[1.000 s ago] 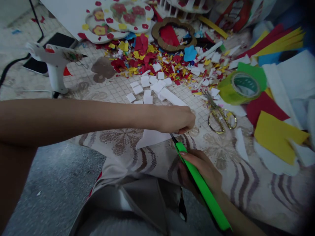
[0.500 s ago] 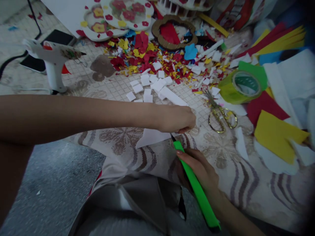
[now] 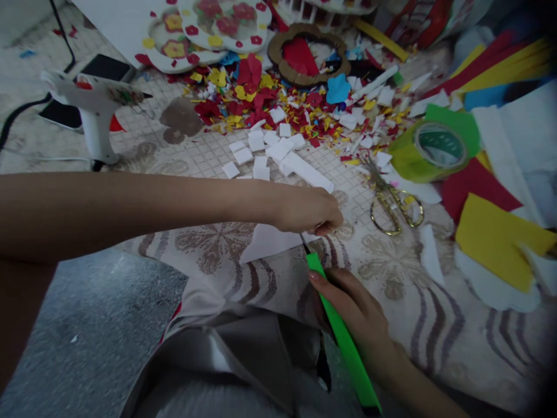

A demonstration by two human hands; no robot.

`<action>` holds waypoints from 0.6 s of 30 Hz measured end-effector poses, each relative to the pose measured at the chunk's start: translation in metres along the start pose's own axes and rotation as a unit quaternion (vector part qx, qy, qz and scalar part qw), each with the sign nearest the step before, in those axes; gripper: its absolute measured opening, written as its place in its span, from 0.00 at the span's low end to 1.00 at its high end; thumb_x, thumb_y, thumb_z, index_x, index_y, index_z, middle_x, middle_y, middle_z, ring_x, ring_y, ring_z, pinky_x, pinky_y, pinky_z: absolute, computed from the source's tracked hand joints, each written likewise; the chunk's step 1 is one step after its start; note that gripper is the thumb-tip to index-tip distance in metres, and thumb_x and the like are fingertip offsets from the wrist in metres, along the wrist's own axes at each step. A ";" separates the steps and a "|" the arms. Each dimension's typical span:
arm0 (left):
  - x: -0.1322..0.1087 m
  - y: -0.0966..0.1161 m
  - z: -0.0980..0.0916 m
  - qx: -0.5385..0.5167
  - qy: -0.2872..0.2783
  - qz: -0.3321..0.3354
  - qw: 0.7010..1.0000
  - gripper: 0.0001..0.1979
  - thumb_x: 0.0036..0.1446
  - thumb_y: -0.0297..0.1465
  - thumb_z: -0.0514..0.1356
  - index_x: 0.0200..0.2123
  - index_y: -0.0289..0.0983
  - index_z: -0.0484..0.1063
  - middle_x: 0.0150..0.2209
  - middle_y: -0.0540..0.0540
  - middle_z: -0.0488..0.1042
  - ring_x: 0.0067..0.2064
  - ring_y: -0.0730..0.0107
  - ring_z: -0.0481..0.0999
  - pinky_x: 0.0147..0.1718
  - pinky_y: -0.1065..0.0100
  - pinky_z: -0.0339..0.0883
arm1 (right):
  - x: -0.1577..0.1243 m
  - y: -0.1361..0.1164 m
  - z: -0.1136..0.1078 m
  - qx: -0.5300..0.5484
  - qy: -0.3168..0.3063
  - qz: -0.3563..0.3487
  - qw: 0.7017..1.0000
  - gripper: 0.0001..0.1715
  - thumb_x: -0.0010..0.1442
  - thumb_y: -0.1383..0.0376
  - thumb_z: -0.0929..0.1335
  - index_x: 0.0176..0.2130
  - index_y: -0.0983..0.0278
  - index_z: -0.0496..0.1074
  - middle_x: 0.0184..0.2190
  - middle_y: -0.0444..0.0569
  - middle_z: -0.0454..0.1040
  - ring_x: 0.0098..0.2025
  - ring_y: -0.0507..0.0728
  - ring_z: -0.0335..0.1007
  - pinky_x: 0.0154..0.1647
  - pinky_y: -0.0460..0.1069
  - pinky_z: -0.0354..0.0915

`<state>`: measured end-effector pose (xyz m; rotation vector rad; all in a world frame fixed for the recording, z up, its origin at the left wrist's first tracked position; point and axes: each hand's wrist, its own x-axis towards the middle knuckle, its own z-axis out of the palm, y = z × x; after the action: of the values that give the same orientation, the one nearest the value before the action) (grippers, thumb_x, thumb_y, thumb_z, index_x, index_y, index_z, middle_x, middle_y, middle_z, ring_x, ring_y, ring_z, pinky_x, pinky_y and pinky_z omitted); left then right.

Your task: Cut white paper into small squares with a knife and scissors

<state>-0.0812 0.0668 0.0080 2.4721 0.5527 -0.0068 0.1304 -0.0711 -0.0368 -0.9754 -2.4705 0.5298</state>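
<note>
My right hand (image 3: pixel 354 307) is wrapped round a green utility knife (image 3: pixel 343 334), thumb along its handle. The dark blade points away from me and its tip is at the edge of a white foam-like sheet (image 3: pixel 272 242) near the table's front. Over that sheet my left hand (image 3: pixel 311 212) is closed, with fingers curled down; whatever is under or between them is hidden. Behind the left wrist lie several small white squares (image 3: pixel 243 155) and a white strip (image 3: pixel 308 172). Gold-handled scissors (image 3: pixel 391 200) lie to the right of my left hand.
A white glue gun (image 3: pixel 93 110) stands at the left by a phone (image 3: pixel 107 68). Red, yellow and white scraps (image 3: pixel 261 104) cover the back, near a brown scalloped ring (image 3: pixel 278 55). On the right are a tape roll (image 3: pixel 418 151) and a yellow sheet (image 3: pixel 496 244).
The knife has drawn back slightly toward me, together with my right hand. My left hand has shifted a little to the left and stays closed.
</note>
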 end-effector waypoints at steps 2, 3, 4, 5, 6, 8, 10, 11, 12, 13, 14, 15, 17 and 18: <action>-0.001 0.000 0.001 0.002 0.004 0.005 1.000 0.11 0.49 0.13 0.56 0.29 0.34 0.69 0.34 0.45 0.72 0.36 0.69 0.69 0.38 0.71 0.59 | -0.001 -0.001 -0.001 0.005 -0.005 0.002 1.000 0.28 0.65 0.69 0.62 0.63 0.54 0.60 0.45 0.52 0.74 0.48 0.59 0.73 0.46 0.51 0.72; -0.002 0.000 0.002 0.002 0.009 0.007 1.000 0.11 0.49 0.14 0.56 0.29 0.34 0.69 0.34 0.45 0.72 0.36 0.69 0.69 0.37 0.71 0.59 | -0.002 -0.001 -0.001 0.008 -0.006 0.004 1.000 0.28 0.66 0.69 0.62 0.63 0.54 0.60 0.46 0.52 0.74 0.49 0.59 0.72 0.45 0.51 0.72; -0.002 0.000 0.003 0.003 0.014 0.008 1.000 0.11 0.49 0.14 0.56 0.29 0.35 0.69 0.34 0.45 0.72 0.36 0.69 0.68 0.37 0.71 0.59 | -0.003 -0.001 -0.002 0.009 -0.006 0.004 1.000 0.28 0.66 0.68 0.62 0.63 0.54 0.60 0.46 0.52 0.73 0.49 0.60 0.72 0.45 0.51 0.72; -0.002 0.000 0.003 0.002 0.019 0.008 1.000 0.11 0.49 0.13 0.56 0.29 0.35 0.69 0.34 0.45 0.72 0.36 0.69 0.68 0.37 0.71 0.59 | -0.003 -0.001 -0.002 0.011 -0.007 0.004 1.000 0.27 0.66 0.68 0.61 0.63 0.54 0.60 0.46 0.52 0.73 0.50 0.60 0.72 0.45 0.51 0.72; -0.002 0.000 0.004 0.001 0.023 0.009 1.000 0.11 0.49 0.13 0.55 0.29 0.35 0.69 0.34 0.45 0.72 0.36 0.69 0.68 0.37 0.72 0.59 | -0.004 -0.001 -0.003 0.011 -0.011 0.005 1.000 0.27 0.66 0.67 0.61 0.63 0.54 0.60 0.47 0.53 0.73 0.50 0.60 0.72 0.45 0.51 0.72; -0.003 -0.001 0.006 0.000 0.030 0.009 1.000 0.11 0.49 0.13 0.55 0.29 0.35 0.69 0.33 0.45 0.72 0.36 0.69 0.69 0.37 0.72 0.59 | -0.007 -0.001 -0.003 0.013 -0.015 0.007 1.000 0.27 0.66 0.67 0.60 0.63 0.54 0.60 0.47 0.53 0.73 0.50 0.60 0.72 0.45 0.51 0.72; -0.003 -0.002 0.007 0.001 0.033 0.010 0.999 0.11 0.49 0.13 0.55 0.29 0.35 0.69 0.33 0.45 0.72 0.36 0.70 0.68 0.37 0.72 0.59 | -0.009 0.000 -0.004 0.012 -0.015 0.013 1.000 0.27 0.67 0.67 0.60 0.63 0.54 0.60 0.47 0.52 0.73 0.50 0.60 0.72 0.44 0.51 0.72; -0.003 -0.002 0.007 0.002 0.035 0.010 0.999 0.11 0.49 0.14 0.55 0.29 0.35 0.69 0.33 0.46 0.72 0.36 0.70 0.68 0.37 0.72 0.59 | -0.010 0.001 -0.004 0.012 -0.014 0.016 1.000 0.26 0.66 0.66 0.60 0.62 0.53 0.61 0.47 0.52 0.73 0.50 0.60 0.73 0.44 0.51 0.73; -0.003 -0.002 0.008 0.002 0.038 0.009 0.999 0.11 0.49 0.13 0.55 0.29 0.35 0.69 0.33 0.46 0.72 0.35 0.70 0.68 0.36 0.72 0.58 | -0.011 0.001 -0.004 0.012 -0.014 0.019 1.000 0.26 0.66 0.66 0.60 0.62 0.53 0.61 0.47 0.51 0.74 0.49 0.60 0.73 0.44 0.51 0.73; -0.003 -0.002 0.008 0.002 0.041 0.009 0.999 0.12 0.48 0.13 0.55 0.29 0.35 0.68 0.33 0.46 0.72 0.36 0.70 0.68 0.36 0.72 0.58 | -0.012 0.002 -0.004 0.014 -0.015 0.021 1.000 0.26 0.66 0.66 0.60 0.62 0.53 0.62 0.48 0.51 0.74 0.50 0.60 0.73 0.44 0.51 0.73; -0.003 -0.002 0.009 0.002 0.043 0.009 0.999 0.12 0.48 0.13 0.55 0.29 0.35 0.68 0.33 0.46 0.71 0.36 0.70 0.68 0.37 0.72 0.58 | -0.013 0.002 -0.005 0.019 -0.016 0.023 0.999 0.25 0.66 0.65 0.60 0.62 0.54 0.62 0.48 0.52 0.74 0.50 0.60 0.73 0.43 0.51 0.73; -0.003 -0.002 0.009 0.000 0.046 0.008 0.999 0.12 0.48 0.13 0.55 0.29 0.35 0.68 0.33 0.46 0.71 0.36 0.70 0.68 0.37 0.72 0.58 | -0.014 0.003 -0.005 0.026 -0.018 0.025 0.999 0.25 0.66 0.65 0.60 0.62 0.54 0.62 0.47 0.52 0.74 0.49 0.60 0.74 0.43 0.51 0.73; -0.003 -0.002 0.009 -0.006 0.048 0.006 0.999 0.11 0.49 0.14 0.56 0.28 0.35 0.69 0.33 0.46 0.71 0.36 0.70 0.68 0.37 0.73 0.58 | -0.014 0.005 -0.007 0.046 -0.025 0.028 0.998 0.24 0.66 0.63 0.61 0.61 0.55 0.64 0.45 0.51 0.75 0.47 0.60 0.75 0.42 0.51 0.74; -0.003 -0.002 0.009 -0.008 0.048 0.005 0.999 0.11 0.49 0.14 0.56 0.28 0.35 0.69 0.33 0.46 0.71 0.36 0.70 0.68 0.37 0.73 0.58 | -0.015 0.006 -0.007 0.054 -0.026 0.030 0.998 0.23 0.66 0.62 0.62 0.60 0.55 0.65 0.45 0.51 0.76 0.46 0.60 0.75 0.42 0.51 0.74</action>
<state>-0.0838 0.0620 -0.0006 2.4698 0.5774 0.1196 0.1469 -0.0763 -0.0370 -1.0060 -2.4366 0.7095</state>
